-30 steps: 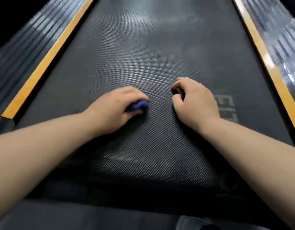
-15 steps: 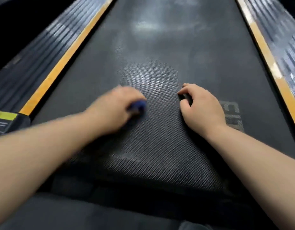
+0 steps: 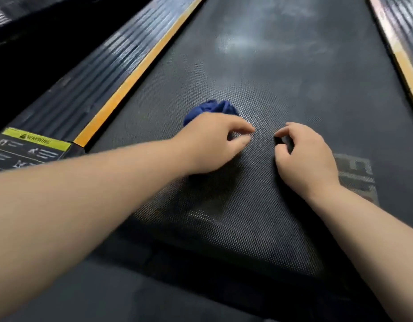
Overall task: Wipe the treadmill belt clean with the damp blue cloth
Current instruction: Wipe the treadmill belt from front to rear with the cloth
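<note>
The dark textured treadmill belt [image 3: 282,73] runs away from me, with pale smears farther up it. The blue cloth [image 3: 211,109] lies bunched on the belt just beyond my left hand [image 3: 212,142], its near edge hidden behind the knuckles. That hand hovers low over the belt, and bare belt shows between its loosely curved forefinger and thumb. My right hand [image 3: 305,154] rests on the belt a little to the right, its fingers curled under and holding nothing.
Orange strips [image 3: 135,77] and ribbed black side rails [image 3: 84,82] line both sides of the belt. A yellow warning label [image 3: 33,141] sits on the left rail's near end. Faded lettering [image 3: 356,173] marks the belt by my right wrist.
The blue cloth has left my left hand's grip and now lies bunched on the belt beyond it. The view has shifted towards the right; my right hand stays put.
</note>
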Tool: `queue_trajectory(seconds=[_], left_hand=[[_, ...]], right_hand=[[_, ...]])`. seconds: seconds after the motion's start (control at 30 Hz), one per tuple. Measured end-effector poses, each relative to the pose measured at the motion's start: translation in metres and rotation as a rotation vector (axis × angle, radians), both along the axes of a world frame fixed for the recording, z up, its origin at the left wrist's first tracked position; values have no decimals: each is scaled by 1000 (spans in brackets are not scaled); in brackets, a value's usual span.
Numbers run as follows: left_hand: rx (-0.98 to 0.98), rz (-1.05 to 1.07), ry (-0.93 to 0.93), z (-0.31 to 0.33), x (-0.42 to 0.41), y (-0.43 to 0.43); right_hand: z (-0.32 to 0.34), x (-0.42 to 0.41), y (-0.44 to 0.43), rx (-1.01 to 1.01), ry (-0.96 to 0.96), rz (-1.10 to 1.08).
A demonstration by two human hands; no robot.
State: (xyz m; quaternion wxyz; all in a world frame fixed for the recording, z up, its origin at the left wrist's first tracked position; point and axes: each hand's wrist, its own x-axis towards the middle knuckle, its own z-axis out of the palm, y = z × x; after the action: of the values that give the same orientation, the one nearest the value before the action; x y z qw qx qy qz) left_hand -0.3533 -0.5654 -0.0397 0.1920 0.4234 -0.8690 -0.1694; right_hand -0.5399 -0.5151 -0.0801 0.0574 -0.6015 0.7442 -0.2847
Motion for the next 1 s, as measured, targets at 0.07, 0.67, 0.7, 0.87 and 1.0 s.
queue_trajectory(seconds=[0.07,0.67,0.7,0.87,1.0], left_hand=[[85,-1,57,6,6,4],[35,531,-397,-23,214,9],[8,539,-371,-26,213,11],[-32,550,-263,-31,215,15],[-82,569,-224,-31,214,14]], right_hand=[[8,8,-1,-58,-126,12],[0,141,-101,-87,224,480],[2,130,-121,-37,230,366],[1,156,-79,11,124,492],[0,209,0,-48,140,743]])
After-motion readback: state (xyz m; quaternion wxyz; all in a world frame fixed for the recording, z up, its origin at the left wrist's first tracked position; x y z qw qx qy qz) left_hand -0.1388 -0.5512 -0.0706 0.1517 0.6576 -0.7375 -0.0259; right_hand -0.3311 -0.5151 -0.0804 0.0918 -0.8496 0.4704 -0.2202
